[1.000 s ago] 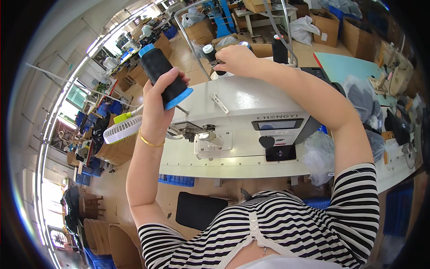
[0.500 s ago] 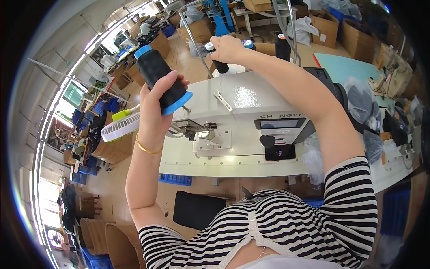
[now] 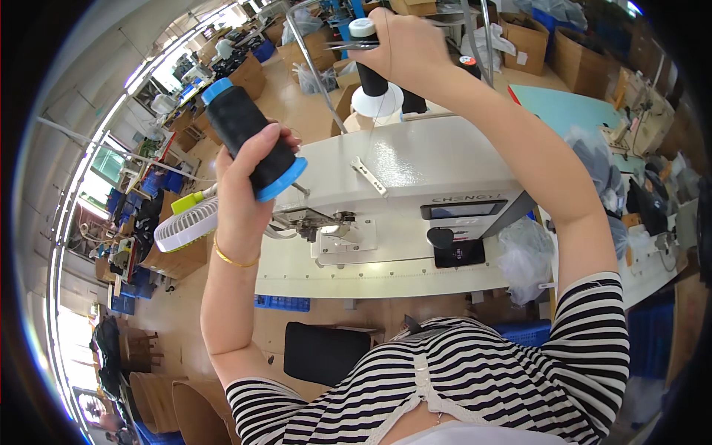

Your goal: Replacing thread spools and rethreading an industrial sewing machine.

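My left hand [image 3: 248, 167] is wrapped round the lower part of a large black thread spool [image 3: 241, 122] with blue ends, held tilted over the left end of the sewing machine. At the far side of the machine, my right hand [image 3: 411, 48] grips the upper part of another black thread spool [image 3: 371, 80], which has a white top and a wide white base. Silver blades, seemingly of scissors [image 3: 345, 46], stick out to the left from the same hand. A thin dark thread runs down past this spool. The white sewing machine [image 3: 415, 159] lies between my arms.
A small wrench [image 3: 368, 176] lies on the machine's top. A phone [image 3: 460, 253] and a plastic bag [image 3: 525, 259] rest on the table at right. Metal thread-stand poles [image 3: 305, 55] rise behind. A white fan [image 3: 185, 226] stands left, a black stool [image 3: 326, 352] below.
My right hand has risen, lifting the white-based spool up from behind the machine, and the blades now show. My left hand still holds its spool, slightly further left in the picture.
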A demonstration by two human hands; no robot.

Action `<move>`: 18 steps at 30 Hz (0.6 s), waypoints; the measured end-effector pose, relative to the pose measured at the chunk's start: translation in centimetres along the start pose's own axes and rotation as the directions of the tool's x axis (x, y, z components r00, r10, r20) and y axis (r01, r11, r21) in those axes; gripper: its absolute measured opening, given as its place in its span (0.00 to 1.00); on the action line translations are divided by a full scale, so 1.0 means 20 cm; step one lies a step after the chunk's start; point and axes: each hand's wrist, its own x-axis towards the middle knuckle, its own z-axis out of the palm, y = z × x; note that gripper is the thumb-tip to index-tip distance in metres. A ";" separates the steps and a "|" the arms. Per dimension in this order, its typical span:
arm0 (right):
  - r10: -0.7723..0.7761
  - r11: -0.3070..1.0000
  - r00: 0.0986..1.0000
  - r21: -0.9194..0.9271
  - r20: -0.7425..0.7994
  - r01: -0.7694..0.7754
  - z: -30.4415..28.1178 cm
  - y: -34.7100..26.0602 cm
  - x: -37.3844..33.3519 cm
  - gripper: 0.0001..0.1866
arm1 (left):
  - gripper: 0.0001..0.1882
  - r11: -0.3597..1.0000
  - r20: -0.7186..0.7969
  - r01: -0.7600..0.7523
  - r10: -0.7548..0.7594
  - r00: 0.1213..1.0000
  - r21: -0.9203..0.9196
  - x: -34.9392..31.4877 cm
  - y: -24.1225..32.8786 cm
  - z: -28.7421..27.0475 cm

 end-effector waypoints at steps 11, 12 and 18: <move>0.210 0.935 0.825 0.139 0.524 -0.326 -1.09 0.36 -0.64 0.13 | 0.17 0.997 0.126 0.055 -0.048 0.991 -0.050 0.07 -0.05 -0.04; 0.263 0.898 0.852 0.207 0.453 -0.387 -1.14 0.48 -0.72 0.12 | 0.18 0.988 0.212 0.113 -0.089 0.973 -0.104 0.11 -0.07 -0.08; 0.732 0.680 0.538 -0.500 0.418 -0.536 -1.31 1.21 -1.51 0.22 | 0.18 0.992 0.256 0.120 -0.104 0.961 -0.049 0.15 -0.07 -0.04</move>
